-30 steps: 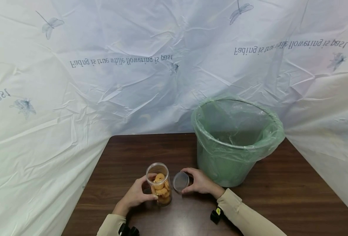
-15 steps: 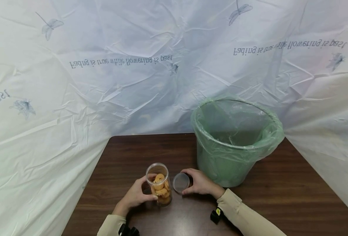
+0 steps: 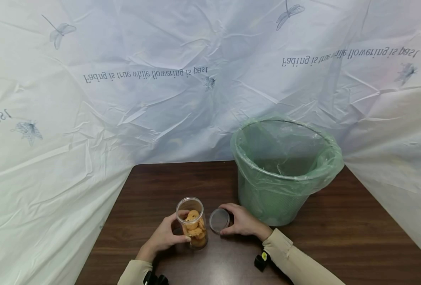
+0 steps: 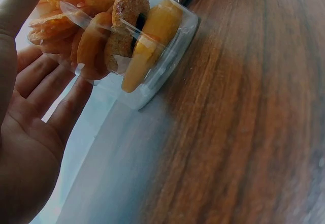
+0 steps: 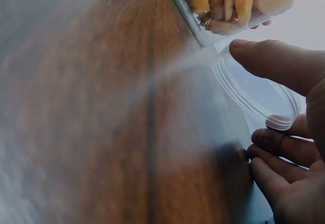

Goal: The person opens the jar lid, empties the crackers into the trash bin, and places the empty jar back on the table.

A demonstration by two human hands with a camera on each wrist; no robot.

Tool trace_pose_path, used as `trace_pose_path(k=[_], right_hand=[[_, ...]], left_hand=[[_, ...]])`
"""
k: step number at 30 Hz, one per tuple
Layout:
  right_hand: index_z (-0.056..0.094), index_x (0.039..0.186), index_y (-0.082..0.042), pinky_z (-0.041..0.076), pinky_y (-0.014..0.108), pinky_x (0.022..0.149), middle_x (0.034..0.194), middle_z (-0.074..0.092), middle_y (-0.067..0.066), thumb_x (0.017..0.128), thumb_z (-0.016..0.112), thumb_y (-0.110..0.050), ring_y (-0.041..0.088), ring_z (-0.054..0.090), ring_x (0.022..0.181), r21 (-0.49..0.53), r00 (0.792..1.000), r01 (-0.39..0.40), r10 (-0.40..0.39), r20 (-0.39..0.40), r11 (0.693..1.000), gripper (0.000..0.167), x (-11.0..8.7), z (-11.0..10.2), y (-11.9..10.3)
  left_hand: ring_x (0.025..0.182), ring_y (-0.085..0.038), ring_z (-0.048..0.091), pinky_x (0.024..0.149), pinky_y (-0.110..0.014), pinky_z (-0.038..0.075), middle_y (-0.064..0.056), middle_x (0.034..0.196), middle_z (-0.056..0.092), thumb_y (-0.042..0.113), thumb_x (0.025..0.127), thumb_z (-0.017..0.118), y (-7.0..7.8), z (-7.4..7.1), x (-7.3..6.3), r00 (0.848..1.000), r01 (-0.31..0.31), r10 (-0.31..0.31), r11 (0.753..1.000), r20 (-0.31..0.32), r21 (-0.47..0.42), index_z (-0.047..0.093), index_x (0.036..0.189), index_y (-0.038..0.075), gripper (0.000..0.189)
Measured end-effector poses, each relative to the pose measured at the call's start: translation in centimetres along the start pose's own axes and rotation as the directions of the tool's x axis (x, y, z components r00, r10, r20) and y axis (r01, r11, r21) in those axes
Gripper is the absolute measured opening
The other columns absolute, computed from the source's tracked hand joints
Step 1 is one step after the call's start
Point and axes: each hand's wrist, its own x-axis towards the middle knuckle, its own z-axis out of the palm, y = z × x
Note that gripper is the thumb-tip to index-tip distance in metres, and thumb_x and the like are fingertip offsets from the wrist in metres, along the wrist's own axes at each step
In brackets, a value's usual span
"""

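A clear plastic jar (image 3: 204,219) without a lid on it stands upright on the table, partly filled with round golden cookies (image 3: 194,227). My left hand (image 3: 163,234) holds the jar from its left side, thumb at the front and fingers behind. In the left wrist view, stacked cookies (image 4: 94,41) show through the jar wall, close to the fingers. Right of the jar is a round translucent lid (image 3: 219,221). My right hand (image 3: 244,221) holds this lid by its edge, the thumb on the near side and fingers on the far side.
A green bin (image 3: 267,198) lined with a thin green plastic bag (image 3: 324,178) stands on the brown wooden table (image 3: 181,180), behind my right hand. White printed sheeting (image 3: 160,103) hangs around the table's back and sides.
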Motion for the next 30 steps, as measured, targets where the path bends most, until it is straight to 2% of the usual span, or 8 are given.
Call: trace_pose_path(k=[12,19,30], right_hand=[[0.055,0.132,-0.004,0.052,0.036,0.088,0.128,0.059,0.010,0.069,0.087,-0.037,0.024,0.059,0.111,-0.042,0.998,0.053,-0.054,-0.015,0.998,0.078,0.00,0.19,0.15],[0.056,0.132,-0.003,0.052,0.036,0.086,0.127,0.059,0.009,0.067,0.087,-0.036,0.024,0.060,0.109,-0.051,0.998,0.057,-0.058,-0.021,0.997,0.079,-0.03,0.23,0.17],[0.053,0.135,-0.003,0.049,0.039,0.095,0.132,0.057,0.009,0.068,0.087,-0.040,0.024,0.056,0.119,-0.024,0.999,0.034,-0.034,-0.007,0.999,0.083,-0.12,0.24,0.48]], left_hand=[[0.105,-0.011,0.062,0.088,-0.026,0.050,-0.011,0.127,0.062,0.015,0.076,0.083,-0.10,-0.01,0.04,1.000,-0.010,0.010,1.000,-0.001,0.000,0.050,0.137,0.012,0.069],[0.105,-0.010,0.063,0.088,-0.025,0.050,-0.010,0.126,0.062,0.013,0.076,0.083,-0.40,-0.04,0.01,1.000,-0.021,0.021,1.000,-0.001,0.003,0.050,0.136,0.010,0.069],[0.106,-0.011,0.063,0.089,-0.025,0.050,-0.010,0.127,0.062,0.013,0.075,0.084,-0.40,-0.04,0.04,1.000,-0.001,0.001,1.000,0.000,-0.013,0.051,0.136,0.011,0.070]])
